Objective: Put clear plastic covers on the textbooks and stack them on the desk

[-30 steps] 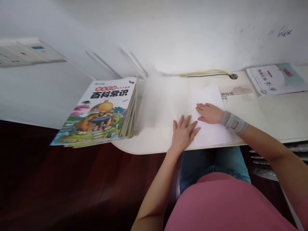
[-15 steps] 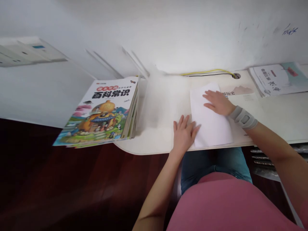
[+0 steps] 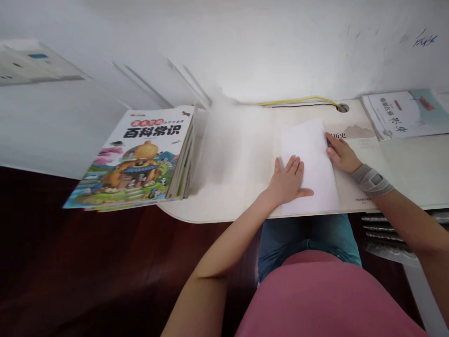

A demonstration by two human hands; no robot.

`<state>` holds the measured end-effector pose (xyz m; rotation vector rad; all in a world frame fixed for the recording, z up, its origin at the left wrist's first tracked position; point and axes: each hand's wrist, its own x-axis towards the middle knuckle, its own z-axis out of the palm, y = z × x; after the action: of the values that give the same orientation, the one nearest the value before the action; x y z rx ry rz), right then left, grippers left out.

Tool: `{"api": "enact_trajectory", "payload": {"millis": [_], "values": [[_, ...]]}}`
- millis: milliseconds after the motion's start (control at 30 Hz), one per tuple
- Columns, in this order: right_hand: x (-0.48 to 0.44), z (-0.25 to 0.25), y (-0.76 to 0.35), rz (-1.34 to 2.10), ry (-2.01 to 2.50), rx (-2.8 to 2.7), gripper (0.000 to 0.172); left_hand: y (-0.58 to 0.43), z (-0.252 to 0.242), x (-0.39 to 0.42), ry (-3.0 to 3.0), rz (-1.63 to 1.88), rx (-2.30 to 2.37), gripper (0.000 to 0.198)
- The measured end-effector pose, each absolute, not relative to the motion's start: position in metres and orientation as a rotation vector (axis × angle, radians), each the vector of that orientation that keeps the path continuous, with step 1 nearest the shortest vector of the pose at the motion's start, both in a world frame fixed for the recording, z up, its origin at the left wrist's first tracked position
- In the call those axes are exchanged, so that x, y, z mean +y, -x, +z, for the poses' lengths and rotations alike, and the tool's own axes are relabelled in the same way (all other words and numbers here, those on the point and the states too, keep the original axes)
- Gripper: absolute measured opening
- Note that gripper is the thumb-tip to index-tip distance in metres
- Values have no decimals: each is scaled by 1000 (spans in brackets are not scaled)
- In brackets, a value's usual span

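Under both flat hands, white sheet (image 3: 312, 161) lies smooth.

White sheet of paper (image 3: 314, 150): plain, blank upper face, tall rectangle. Lies flat on the worktop (image 3: 228, 201), long sides running from the worktop's front edge toward its back; near end almost at that front edge. Left hand (image 3: 289, 181) rests flat on its near-left part; right hand (image 3: 342, 154) touches its right edge.
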<state>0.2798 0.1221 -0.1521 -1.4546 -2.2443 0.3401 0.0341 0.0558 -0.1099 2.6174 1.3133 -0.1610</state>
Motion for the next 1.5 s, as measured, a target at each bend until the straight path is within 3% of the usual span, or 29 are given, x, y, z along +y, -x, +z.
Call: {"api": "enact_trajectory", "payload": {"millis": [733, 933, 1100, 1500], "values": [[117, -147, -275, 237, 1227, -2539, 66, -1, -103, 37, -2634, -311, 1359, 85], [119, -151, -277, 246, 1144, -2534, 73, 11, -99, 42, -2571, -377, 1512, 82], [118, -152, -276, 250, 1107, -2583, 80, -13, -96, 41, -2610, -189, 1440, 86], [115, -148, -272, 186, 1058, -2692, 84, -34, -113, 45, -2571, -204, 1515, 88]]}}
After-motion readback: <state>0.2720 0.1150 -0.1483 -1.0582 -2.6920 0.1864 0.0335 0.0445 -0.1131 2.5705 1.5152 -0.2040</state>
